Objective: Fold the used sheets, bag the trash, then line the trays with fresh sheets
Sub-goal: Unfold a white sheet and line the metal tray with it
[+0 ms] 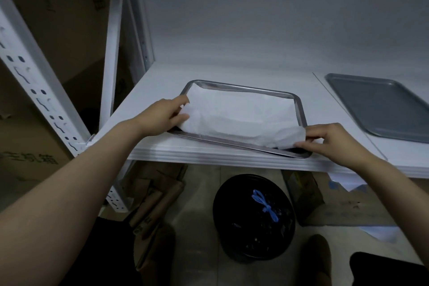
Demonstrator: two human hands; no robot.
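Head: sheet (239, 118) corner in right hand (330, 139)

1. Two trays are counted: one steel tray (300, 111) and one grey tray (380, 109).
2. One white sheet (236, 116) is seen.
3. One black bin (222, 234) is seen, and one blue tie (264, 204).
4. Two hands are shown — one left hand (160, 116), one right hand (334, 140).

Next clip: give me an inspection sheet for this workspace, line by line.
Surface: white shelf board.
Job's things: rumpled white paper sheet in shiny steel tray; empty grey tray to its right; black round bin with blue-tied bag on floor below.
Clutter: brown cardboard pieces on floor.
Hands: left hand grips sheet's left edge; right hand pinches its near right corner.
Cables: nothing seen.
Surroundings: white perforated rack upright, cardboard boxes at left.
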